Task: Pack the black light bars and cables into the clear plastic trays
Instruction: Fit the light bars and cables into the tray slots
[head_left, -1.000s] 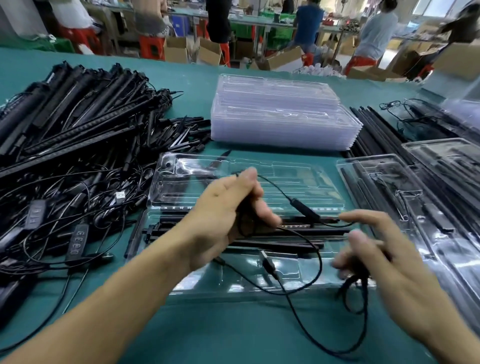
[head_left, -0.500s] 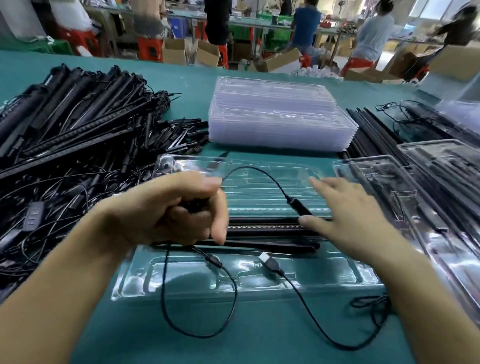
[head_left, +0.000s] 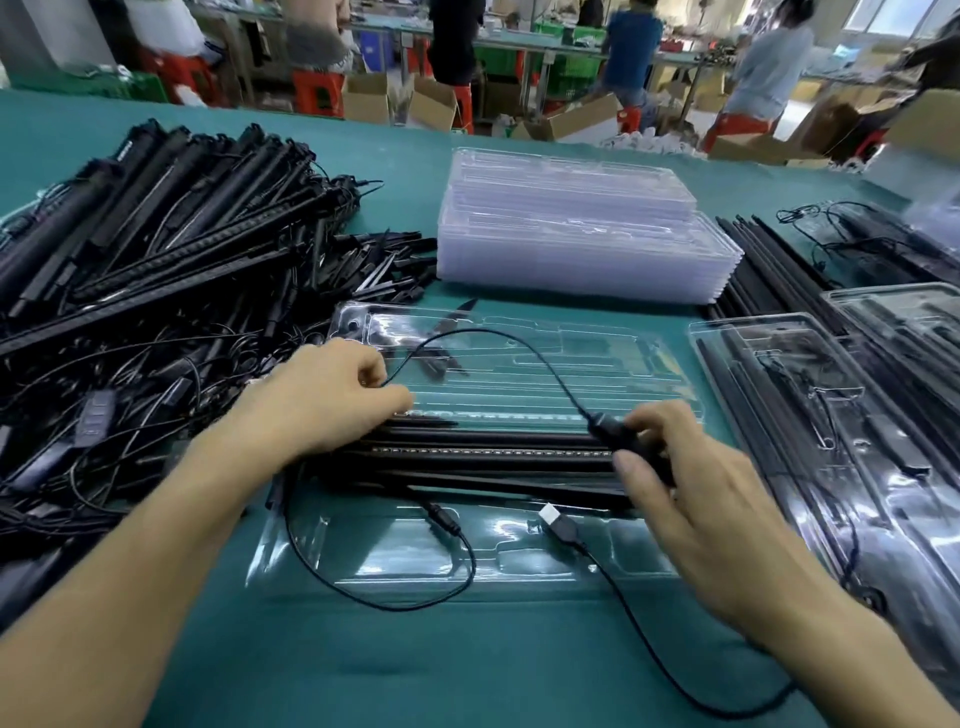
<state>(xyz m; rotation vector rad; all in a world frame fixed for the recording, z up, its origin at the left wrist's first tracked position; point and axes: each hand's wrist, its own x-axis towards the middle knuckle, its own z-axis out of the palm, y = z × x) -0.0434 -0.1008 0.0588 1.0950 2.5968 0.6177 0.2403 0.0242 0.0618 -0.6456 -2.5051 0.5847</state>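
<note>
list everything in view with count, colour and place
table: one, teal, under everything
open tray: one, clear, centre front
light bars: a few, black, lengthwise across the open tray's middle
cable: one, black, arching over the open tray from hand to hand
USB plug: one, silver-tipped, on the open tray's front half, lead trailing to the near right
loose pile: many bars and cables, black, left
tray stack: one, clear, behind the open tray
packed trays: at least two, clear with black contents, right
cardboard boxes: several, brown, beyond the table
people: several, far benches
left hand: pinches the cable
right hand: grips the cable's connector at the bars' right end
</note>
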